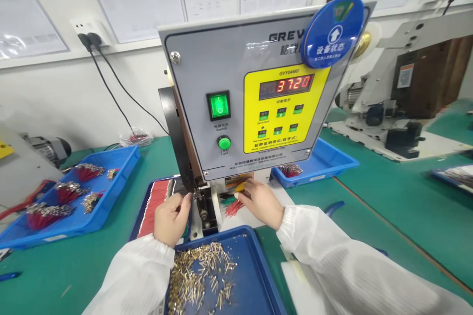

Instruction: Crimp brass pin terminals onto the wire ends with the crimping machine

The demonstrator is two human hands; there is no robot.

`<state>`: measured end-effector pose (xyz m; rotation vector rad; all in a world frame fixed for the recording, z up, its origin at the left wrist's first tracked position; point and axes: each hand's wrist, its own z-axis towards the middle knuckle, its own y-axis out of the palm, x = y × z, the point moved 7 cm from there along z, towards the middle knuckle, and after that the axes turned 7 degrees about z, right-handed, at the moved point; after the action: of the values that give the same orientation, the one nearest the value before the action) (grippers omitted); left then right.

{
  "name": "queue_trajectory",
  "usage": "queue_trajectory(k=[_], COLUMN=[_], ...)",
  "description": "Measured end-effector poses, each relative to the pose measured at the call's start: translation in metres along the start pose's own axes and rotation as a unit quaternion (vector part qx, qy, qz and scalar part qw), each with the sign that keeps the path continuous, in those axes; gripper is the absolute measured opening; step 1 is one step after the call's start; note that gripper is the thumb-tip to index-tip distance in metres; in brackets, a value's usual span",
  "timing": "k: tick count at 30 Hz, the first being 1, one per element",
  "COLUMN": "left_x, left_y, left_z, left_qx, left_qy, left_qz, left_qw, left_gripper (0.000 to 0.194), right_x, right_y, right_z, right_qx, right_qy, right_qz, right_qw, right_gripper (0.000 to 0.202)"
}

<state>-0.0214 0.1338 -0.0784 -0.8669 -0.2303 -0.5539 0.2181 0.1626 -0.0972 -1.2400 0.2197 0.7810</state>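
The left hand (pixel 173 217) is beside the dark metal block (pixel 207 211), its thumb and bent fingers close together; whether they grip anything, I cannot tell. The right hand (pixel 264 204) curls by the red and green wires (pixel 233 207), which lie beyond the far edge of the blue tray (pixel 251 268); its fingers (one wears a yellow cover (pixel 241 187)) bend inward, their hold unclear. Golden pins (pixel 195 268) crowd that tray's left edge.

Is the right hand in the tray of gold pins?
No, the right hand is beyond the tray, beside the red and green wires.
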Motion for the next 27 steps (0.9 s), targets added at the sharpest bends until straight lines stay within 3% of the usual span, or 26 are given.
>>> queue_trajectory(k=[3, 5, 7, 10, 12, 17, 23, 27], left_x=[0.000, 0.001, 0.001, 0.002, 0.002, 0.003, 0.005, 0.006], left_y=[0.000, 0.001, 0.001, 0.003, 0.004, 0.005, 0.005, 0.003], left_z=[0.000, 0.000, 0.000, 0.000, -0.001, -0.001, -0.002, -0.002], left_qx=[0.000, -0.003, -0.004, -0.008, -0.013, -0.021, -0.014, -0.008], left_qy=[-0.007, -0.012, -0.012, -0.008, -0.008, -0.008, 0.005, 0.011], left_qz=[-0.003, -0.006, -0.008, -0.014, -0.019, -0.023, -0.014, -0.011], left_qw=[1.000, 1.000, 1.000, 1.000, 1.000, 0.999, 1.000, 1.000], left_gripper=[0.046, 0.046, 0.046, 0.046, 0.045, 0.045, 0.044, 0.044], right_x=[-0.009, -0.025, -0.047, -0.075, -0.080, -0.082, -0.093, -0.088], right_y=[-0.013, -0.018, -0.012, 0.012, 0.024, 0.036, 0.046, 0.046], right_z=[-0.006, -0.014, -0.027, -0.054, -0.066, -0.068, -0.072, -0.069], right_qx=[0.021, 0.004, -0.079, -0.243, -0.288, -0.268, -0.275, -0.278], right_qy=[-0.010, -0.053, -0.122, -0.205, -0.212, -0.177, -0.191, -0.170], right_qz=[-0.010, 0.000, 0.021, -0.005, -0.062, -0.120, -0.086, -0.043], right_qw=[1.000, 0.999, 0.989, 0.948, 0.932, 0.940, 0.938, 0.944], right_gripper=[0.012, 0.011, 0.013, 0.023, 0.027, 0.019, 0.009, 0.014])
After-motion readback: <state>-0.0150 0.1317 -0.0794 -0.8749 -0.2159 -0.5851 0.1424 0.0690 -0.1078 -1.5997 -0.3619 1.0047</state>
